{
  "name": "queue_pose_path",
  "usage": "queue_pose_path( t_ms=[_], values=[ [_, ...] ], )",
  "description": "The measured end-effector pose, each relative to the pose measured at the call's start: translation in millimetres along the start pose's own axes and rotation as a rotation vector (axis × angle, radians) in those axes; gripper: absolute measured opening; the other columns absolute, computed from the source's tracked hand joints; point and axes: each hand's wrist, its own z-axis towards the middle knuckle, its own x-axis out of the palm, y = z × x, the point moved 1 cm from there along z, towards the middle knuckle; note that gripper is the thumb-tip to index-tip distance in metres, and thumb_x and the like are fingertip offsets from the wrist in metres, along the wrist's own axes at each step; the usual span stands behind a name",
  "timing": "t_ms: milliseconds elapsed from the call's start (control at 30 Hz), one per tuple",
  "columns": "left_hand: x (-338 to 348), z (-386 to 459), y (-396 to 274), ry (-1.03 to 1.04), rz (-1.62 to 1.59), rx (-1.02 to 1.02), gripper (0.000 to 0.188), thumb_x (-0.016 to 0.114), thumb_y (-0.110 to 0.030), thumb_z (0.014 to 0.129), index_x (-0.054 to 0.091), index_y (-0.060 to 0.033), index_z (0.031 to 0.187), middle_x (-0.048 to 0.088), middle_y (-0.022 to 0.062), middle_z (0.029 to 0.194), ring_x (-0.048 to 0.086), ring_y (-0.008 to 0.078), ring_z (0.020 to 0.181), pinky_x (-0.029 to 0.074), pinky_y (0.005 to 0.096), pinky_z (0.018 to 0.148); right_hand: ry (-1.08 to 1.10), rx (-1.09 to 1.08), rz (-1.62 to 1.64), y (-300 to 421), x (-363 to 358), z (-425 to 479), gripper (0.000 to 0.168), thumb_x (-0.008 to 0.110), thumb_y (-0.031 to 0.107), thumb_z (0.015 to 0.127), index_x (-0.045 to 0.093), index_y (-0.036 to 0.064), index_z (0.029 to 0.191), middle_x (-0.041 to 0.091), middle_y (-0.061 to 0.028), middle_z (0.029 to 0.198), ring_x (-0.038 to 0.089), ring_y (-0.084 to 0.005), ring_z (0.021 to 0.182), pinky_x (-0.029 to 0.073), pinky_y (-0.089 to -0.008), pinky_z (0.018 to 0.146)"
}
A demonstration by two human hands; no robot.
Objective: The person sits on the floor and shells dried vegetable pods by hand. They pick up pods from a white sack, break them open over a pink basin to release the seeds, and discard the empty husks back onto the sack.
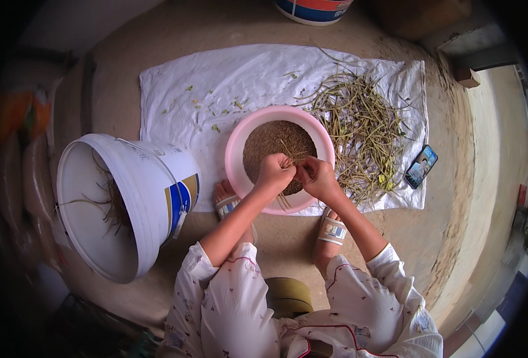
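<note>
A pink plastic basin [234, 143] holds many small brown seeds [268, 138]. Above the basin my left hand [276, 172] is closed on a small bunch of thin dry pods [283, 201], whose ends stick out above and below the fist. My right hand [316, 176] meets it, with thumb and fingers pinched together at the bunch; what exactly lies between those fingertips is hidden. To the right of the basin, a loose heap of long greenish-brown pods [362, 125] is spread on a white woven sheet [179, 89].
A white plastic bucket [152, 165] lies on its side at the left, with dry stalks [118, 206] inside. A smartphone [421, 166] rests at the sheet's right edge. Another bucket [313, 11] stands at the top. My sandalled feet flank the basin. Filled bags [40, 183] are at far left.
</note>
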Motion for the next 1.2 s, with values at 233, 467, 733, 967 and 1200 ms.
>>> queue_pose_path(
  t_ms=[233, 467, 733, 967, 1200],
  values=[
    [-1.3, 4.0, 8.9, -0.031, 0.156, 0.055, 0.012, 0.054, 0.002, 0.075, 0.051, -0.0029, 0.065, 0.050, -0.0028, 0.061, 0.044, 0.0037, 0.056, 0.035, 0.0243, 0.047, -0.091, -0.064, -0.139, 4.7, 12.6, -6.8, 0.003, 0.058, 0.000, 0.077, 0.059, -0.002, 0.079, 0.059, -0.0194, 0.059, 0.063, -0.0310, 0.055, 0.049, -0.0363, 0.052],
    [-8.8, 8.3, 30.3, -0.043, 0.179, 0.067, 0.007, 0.053, 0.002, 0.075, 0.051, -0.0030, 0.071, 0.050, -0.0030, 0.065, 0.045, 0.0040, 0.058, 0.036, 0.0242, 0.048, -0.126, -0.201, -0.262, -7.7, 26.2, -5.9, 0.007, 0.058, 0.002, 0.078, 0.053, 0.000, 0.082, 0.058, -0.0241, 0.062, 0.060, -0.0411, 0.060, 0.047, -0.0459, 0.050],
    [-13.4, 4.8, 17.3, -0.021, -0.050, 0.021, 0.010, 0.058, -0.006, 0.083, 0.052, -0.0041, 0.076, 0.047, -0.0042, 0.065, 0.043, 0.0037, 0.056, 0.034, 0.0229, 0.046, -0.051, -0.131, -0.290, -16.0, 28.2, -0.9, 0.016, 0.058, 0.000, 0.076, 0.053, 0.000, 0.090, 0.061, -0.0217, 0.071, 0.061, -0.0398, 0.065, 0.050, -0.0429, 0.056],
    [-11.8, 9.6, 25.6, -0.109, 0.111, 0.190, 0.012, 0.056, -0.012, 0.091, 0.053, -0.0035, 0.083, 0.046, -0.0042, 0.064, 0.041, 0.0038, 0.053, 0.034, 0.0224, 0.046, -0.060, -0.195, -0.349, -8.0, 31.2, -0.3, 0.017, 0.056, 0.004, 0.081, 0.045, 0.002, 0.094, 0.059, -0.0221, 0.063, 0.060, -0.0412, 0.060, 0.048, -0.0488, 0.052],
    [-4.8, 4.7, 17.5, -0.108, 0.025, 0.159, 0.013, 0.055, -0.010, 0.091, 0.052, -0.0028, 0.080, 0.046, -0.0038, 0.064, 0.040, 0.0038, 0.054, 0.034, 0.0224, 0.048, -0.106, -0.267, -0.349, -7.1, 21.3, 1.3, 0.021, 0.055, -0.004, 0.078, 0.045, 0.002, 0.096, 0.058, -0.0211, 0.063, 0.060, -0.0398, 0.058, 0.048, -0.0458, 0.050]
  ],
)
